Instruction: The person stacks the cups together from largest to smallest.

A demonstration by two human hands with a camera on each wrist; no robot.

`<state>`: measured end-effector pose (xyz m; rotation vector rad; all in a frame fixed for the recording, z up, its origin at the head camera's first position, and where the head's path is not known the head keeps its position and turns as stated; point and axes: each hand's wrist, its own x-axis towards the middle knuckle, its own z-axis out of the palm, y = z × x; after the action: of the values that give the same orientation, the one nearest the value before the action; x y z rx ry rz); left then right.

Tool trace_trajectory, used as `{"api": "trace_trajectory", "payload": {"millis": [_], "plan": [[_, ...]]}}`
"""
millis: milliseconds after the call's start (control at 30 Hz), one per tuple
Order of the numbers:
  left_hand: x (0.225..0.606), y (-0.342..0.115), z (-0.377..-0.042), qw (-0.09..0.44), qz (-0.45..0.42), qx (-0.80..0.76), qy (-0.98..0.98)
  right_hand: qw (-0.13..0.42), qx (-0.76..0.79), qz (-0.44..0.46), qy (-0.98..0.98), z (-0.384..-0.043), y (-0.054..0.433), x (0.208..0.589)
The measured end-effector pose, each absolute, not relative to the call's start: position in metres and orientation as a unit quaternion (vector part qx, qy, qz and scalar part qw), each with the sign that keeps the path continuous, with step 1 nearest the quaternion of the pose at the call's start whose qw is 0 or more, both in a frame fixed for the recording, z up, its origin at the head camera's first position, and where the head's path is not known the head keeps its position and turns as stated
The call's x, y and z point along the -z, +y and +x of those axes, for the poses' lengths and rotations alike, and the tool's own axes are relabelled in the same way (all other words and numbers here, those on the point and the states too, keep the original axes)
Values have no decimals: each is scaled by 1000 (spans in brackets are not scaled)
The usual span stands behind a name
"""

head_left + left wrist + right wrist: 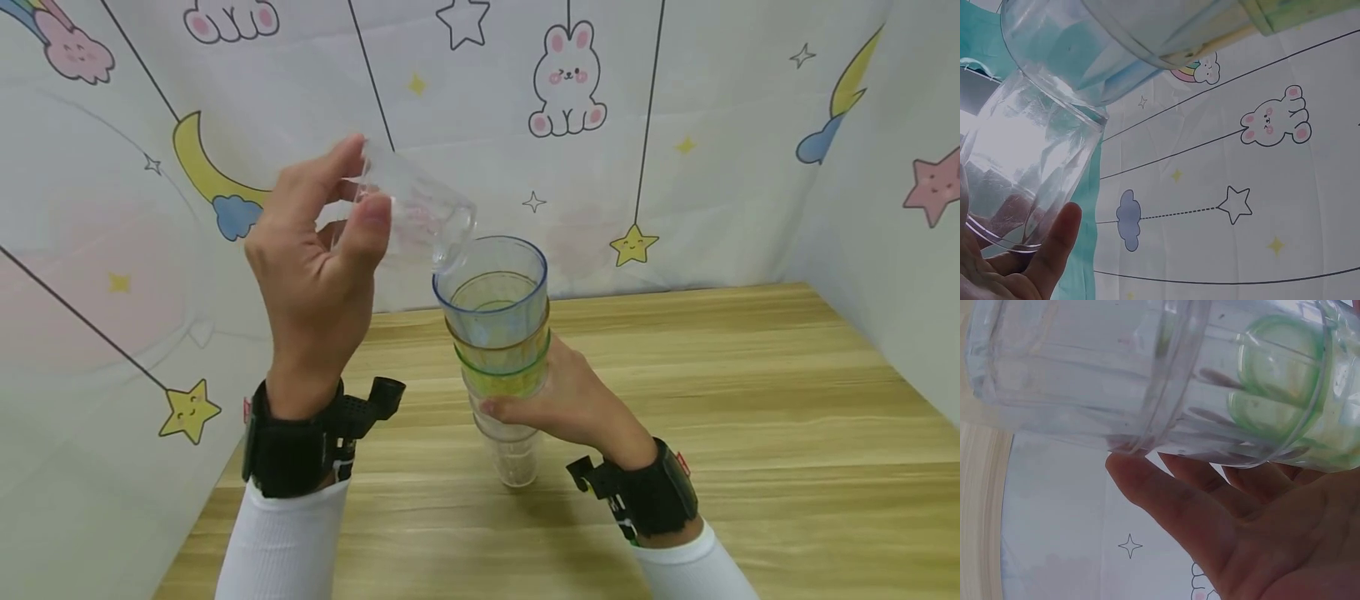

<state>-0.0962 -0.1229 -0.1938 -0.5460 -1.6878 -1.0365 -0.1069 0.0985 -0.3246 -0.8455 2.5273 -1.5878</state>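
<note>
My left hand [315,242] grips a clear plastic cup [412,208] by its rim, thumb on one side and fingers on the other. The cup is tilted, its base end at the mouth of a stack of nested cups [498,333]. Topmost in the stack is a blue-rimmed cup [1079,56]; below it come amber-rimmed and green-tinted cups, then clear ones. Around the stack's middle my right hand [577,400] curls, its thumb across the front. In the right wrist view the thumb [1160,494] touches a clear cup wall [1072,369].
The stack stands over a wood-grain table [735,400]. White cloth [705,75] printed with rabbits, stars and clouds hangs behind and at both sides. Black camera straps [292,442] circle both wrists.
</note>
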Motion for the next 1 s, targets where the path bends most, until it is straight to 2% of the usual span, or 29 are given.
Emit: {"api": "trace_trajectory", "payload": {"millis": [367,433,567,667,1000], "plan": [[191,-105,-97,491,-304,408,-708,19,510,-270,817,-107,97,324],[195,-103,-97,459,-335,380,-730,20,512,-271,815,-107,97,324],[208,-101,-96,346,-389,334,-786,21,522,-272,808,-108,97,325],[217,-99,-95,296,-394,339,-802,22,526,-275,804,-108,97,325],[246,-92,-92,346,-393,430,-735,26,506,-287,813,-108,104,322]]}}
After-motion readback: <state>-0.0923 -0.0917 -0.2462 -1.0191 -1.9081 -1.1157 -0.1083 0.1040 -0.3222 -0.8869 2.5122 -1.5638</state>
